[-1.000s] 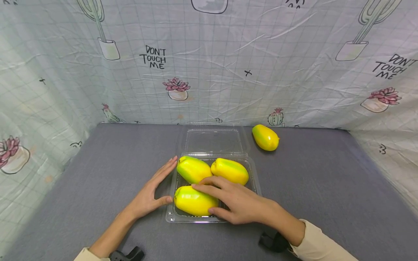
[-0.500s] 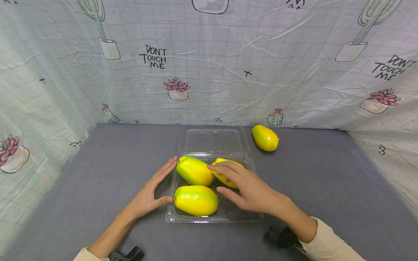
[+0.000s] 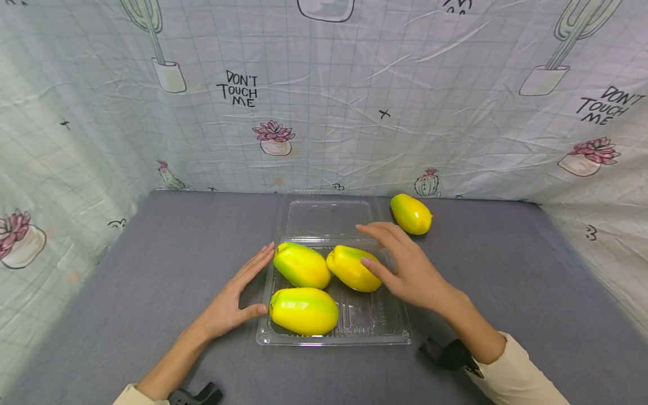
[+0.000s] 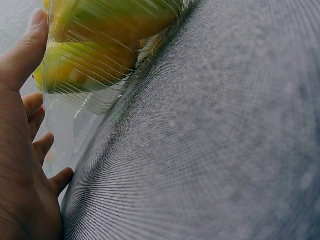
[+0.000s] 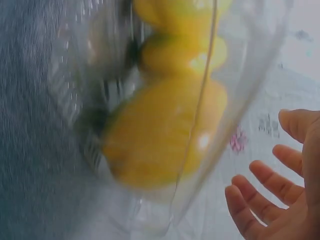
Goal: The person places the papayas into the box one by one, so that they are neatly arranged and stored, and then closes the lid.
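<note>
A clear plastic clamshell box (image 3: 361,332) lies with its lid (image 3: 331,219) folded back. In it are three smooth yellow-green fruits, papaya-like in shape: one front left (image 3: 304,312), one back left (image 3: 302,265), one back right (image 3: 352,269). My left hand (image 3: 230,301), fingers extended and thumb spread, rests at the box's left edge; the left wrist view has its thumb (image 4: 30,50) by the wall. My right hand (image 3: 412,267) holds nothing and hovers over the box's right side, its thumb overlapping the back-right fruit in the head view. The right wrist view gives its fingers (image 5: 270,180) loosely spread.
A fourth such fruit (image 3: 412,214) lies on the grey cloth-covered table (image 3: 506,270), behind and right of the box. A patterned sheet (image 3: 344,112) hangs along the back and sides. Black wrist devices (image 3: 448,354) sit by the cream sleeves.
My right hand has left the front-left fruit and moved back and right, across the back-right fruit, which has turned slightly. The left hand has stayed in place.
</note>
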`<state>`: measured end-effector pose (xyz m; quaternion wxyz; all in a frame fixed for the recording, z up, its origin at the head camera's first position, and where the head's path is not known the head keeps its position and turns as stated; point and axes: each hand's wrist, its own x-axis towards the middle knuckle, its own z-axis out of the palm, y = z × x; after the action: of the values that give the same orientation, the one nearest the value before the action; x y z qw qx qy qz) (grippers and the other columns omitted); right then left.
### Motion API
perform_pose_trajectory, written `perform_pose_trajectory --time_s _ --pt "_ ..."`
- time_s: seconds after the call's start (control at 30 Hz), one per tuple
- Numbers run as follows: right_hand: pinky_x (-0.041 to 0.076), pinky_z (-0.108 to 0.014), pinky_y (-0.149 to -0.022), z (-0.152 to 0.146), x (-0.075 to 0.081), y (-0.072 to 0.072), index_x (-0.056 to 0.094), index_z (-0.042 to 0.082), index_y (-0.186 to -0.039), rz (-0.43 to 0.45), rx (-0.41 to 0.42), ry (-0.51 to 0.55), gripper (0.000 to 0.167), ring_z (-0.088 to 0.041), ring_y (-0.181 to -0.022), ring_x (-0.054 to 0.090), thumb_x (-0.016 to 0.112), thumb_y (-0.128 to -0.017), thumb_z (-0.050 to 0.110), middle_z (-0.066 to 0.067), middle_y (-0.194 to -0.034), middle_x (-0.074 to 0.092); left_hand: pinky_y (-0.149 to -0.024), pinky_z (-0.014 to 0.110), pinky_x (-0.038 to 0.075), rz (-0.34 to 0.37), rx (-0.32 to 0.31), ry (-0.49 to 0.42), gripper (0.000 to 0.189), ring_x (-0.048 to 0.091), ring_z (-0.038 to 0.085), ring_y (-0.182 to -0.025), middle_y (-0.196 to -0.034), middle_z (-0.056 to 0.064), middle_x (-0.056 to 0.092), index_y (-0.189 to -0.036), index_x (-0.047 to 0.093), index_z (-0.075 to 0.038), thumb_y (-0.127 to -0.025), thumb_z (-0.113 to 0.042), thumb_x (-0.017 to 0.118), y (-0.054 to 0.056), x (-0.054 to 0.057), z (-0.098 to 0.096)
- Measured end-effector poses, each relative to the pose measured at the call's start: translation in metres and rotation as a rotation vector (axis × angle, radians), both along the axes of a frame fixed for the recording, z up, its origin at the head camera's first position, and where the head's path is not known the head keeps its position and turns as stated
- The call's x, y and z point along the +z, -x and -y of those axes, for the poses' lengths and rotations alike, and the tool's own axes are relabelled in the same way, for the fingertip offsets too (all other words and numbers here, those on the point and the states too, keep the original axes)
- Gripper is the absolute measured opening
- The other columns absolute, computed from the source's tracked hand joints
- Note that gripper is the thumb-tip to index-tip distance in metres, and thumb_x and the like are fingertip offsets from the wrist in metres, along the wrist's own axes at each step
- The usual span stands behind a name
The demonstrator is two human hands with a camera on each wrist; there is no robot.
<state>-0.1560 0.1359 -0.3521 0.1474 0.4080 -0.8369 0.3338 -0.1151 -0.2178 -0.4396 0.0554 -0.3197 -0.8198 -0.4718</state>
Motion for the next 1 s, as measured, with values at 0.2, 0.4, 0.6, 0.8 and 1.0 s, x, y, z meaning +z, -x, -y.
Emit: perform_pose_trajectory --time_s 0.2,0.4,0.6,0.8,1.0 --pt "0.044 -0.044 -0.091 -0.015 -0.005 0.012 0.048 0.007 -0.138 0.012 -0.1 0.036 0.056 -0.023 -0.118 0.049 0.07 -0.086 0.01 -0.009 -0.135 0.048 -0.107 0.063 0.015 0.001 0.003 0.005 0.089 0.013 0.03 -0.144 -0.158 0.008 0.018 -0.152 0.027 -0.01 -0.086 -0.06 0.059 -0.001 0.001 0.0" --pt "0.041 -0.048 -0.094 -0.025 -0.007 0.024 0.047 0.008 -0.139 0.065 -0.17 0.037 0.056 -0.026 -0.121 0.046 0.069 -0.088 0.015 -0.01 -0.137 0.046 -0.106 0.065 0.015 0.0 0.004 0.003 0.089 0.013 0.031 -0.144 -0.158 0.008 0.019 -0.152 0.027 -0.01 -0.086 -0.06 0.059 0.0 0.001 0.0" --pt "0.03 -0.058 -0.101 -0.035 -0.011 0.038 0.049 0.007 -0.137 0.059 -0.243 0.032 0.053 -0.033 -0.127 0.039 0.068 -0.088 0.016 -0.013 -0.136 0.047 -0.105 0.067 0.015 0.002 0.003 0.004 0.089 0.013 0.03 -0.144 -0.158 0.007 0.018 -0.152 0.026 -0.01 -0.086 -0.06 0.059 0.0 0.0 0.0" --pt "0.03 -0.062 -0.097 -0.044 -0.018 0.051 0.05 0.002 -0.134 0.079 -0.325 0.04 0.049 -0.043 -0.124 0.037 0.066 -0.09 0.016 -0.021 -0.135 0.046 -0.107 0.062 0.014 0.004 0.0 0.0 0.089 0.013 0.03 -0.144 -0.158 0.008 0.018 -0.152 0.026 -0.01 -0.086 -0.06 0.059 0.0 0.0 0.0" --pt "0.034 -0.06 -0.092 -0.051 -0.023 0.06 0.049 0.001 -0.135 0.107 -0.379 0.023 0.048 -0.044 -0.12 0.038 0.064 -0.092 0.018 -0.024 -0.133 0.045 -0.104 0.068 0.014 0.017 -0.001 -0.003 0.089 0.012 0.03 -0.144 -0.158 0.007 0.018 -0.152 0.026 -0.011 -0.085 -0.058 0.061 0.001 0.001 0.0"
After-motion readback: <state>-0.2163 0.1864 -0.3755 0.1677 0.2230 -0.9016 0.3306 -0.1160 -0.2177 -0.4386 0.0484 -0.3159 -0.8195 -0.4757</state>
